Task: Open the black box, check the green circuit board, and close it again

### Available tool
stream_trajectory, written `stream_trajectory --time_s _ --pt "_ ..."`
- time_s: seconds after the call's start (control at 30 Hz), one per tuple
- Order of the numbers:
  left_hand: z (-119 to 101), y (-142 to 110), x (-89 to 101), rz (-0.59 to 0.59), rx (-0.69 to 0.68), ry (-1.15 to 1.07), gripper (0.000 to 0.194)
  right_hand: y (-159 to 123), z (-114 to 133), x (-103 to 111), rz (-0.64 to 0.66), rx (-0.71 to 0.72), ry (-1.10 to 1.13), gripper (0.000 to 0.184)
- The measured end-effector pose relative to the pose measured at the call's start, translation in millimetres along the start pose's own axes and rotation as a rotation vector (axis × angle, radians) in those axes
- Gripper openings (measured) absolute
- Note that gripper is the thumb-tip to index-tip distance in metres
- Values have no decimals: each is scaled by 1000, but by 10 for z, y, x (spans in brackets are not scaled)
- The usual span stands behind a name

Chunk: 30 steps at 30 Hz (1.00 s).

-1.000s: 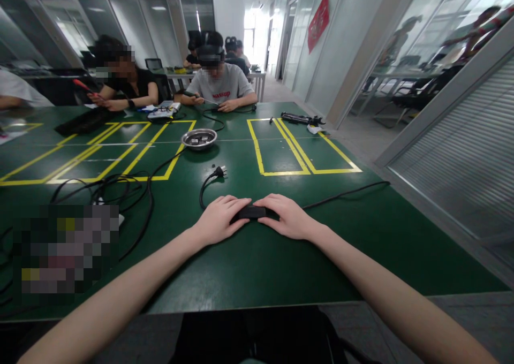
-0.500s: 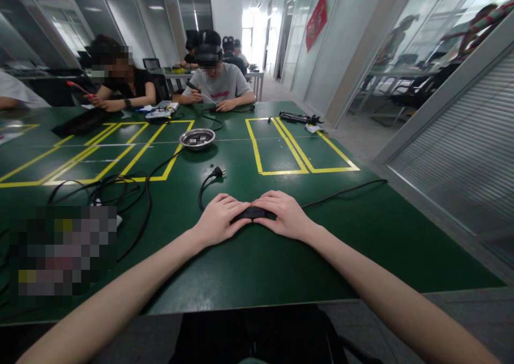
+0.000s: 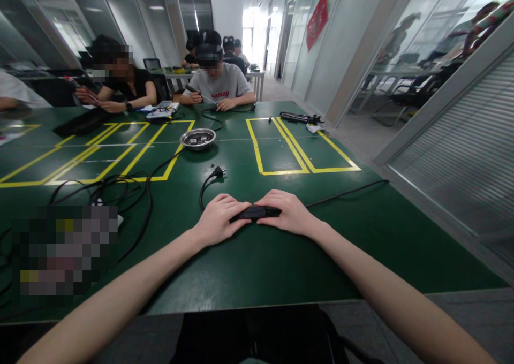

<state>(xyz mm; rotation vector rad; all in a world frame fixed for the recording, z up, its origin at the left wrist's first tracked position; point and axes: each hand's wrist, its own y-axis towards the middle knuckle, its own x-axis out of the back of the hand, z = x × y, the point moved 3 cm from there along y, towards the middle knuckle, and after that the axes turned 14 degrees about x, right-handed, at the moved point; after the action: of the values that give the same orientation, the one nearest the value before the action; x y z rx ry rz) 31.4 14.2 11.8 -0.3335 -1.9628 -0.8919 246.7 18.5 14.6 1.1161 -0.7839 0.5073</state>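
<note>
A small black box, seemingly a power adapter (image 3: 255, 212), lies on the green table (image 3: 257, 262) right in front of me. My left hand (image 3: 219, 219) grips its left end with curled fingers. My right hand (image 3: 288, 214) grips its right end the same way. A black cable with a plug (image 3: 219, 172) curls away from under my left hand. Another thin black cable (image 3: 345, 191) runs off to the right from under my right hand.
A metal bowl (image 3: 197, 138) with small parts stands further back. Tangled black cables (image 3: 108, 190) lie at the left. Yellow tape rectangles (image 3: 299, 152) mark the table. A black tool (image 3: 299, 118) lies at the far right. Two people work across the table.
My hands have shifted slightly on the black box, and more of its top shows between them. The person at the far left lowered a red tool.
</note>
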Motion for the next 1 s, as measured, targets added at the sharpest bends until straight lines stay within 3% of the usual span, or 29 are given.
stream_trajectory --time_s 0.23,0.4,0.53,0.67,0.8,0.87,0.93,1.0 --pt "18 -6 -9 -7 59 -21 36 -25 28 45 -20 33 -42 27" --pt "17 3 -3 29 75 24 29 -15 -1 2 85 -61 -21 27" --pt "20 -5 -2 48 117 -1 33 -10 7 -7 114 -41 -101 23" --pt "34 -1 14 135 293 -157 56 -8 66 26 76 128 -238 19" --pt "36 23 16 386 581 -412 64 -19 137 69 37 310 -391 32" --pt "9 36 10 486 601 -501 63 -23 157 82 13 358 -416 34" --pt "-6 44 8 476 567 -565 55 -18 151 78 21 345 -410 34" --pt "4 40 12 378 524 -568 46 -4 118 56 72 252 -373 34"
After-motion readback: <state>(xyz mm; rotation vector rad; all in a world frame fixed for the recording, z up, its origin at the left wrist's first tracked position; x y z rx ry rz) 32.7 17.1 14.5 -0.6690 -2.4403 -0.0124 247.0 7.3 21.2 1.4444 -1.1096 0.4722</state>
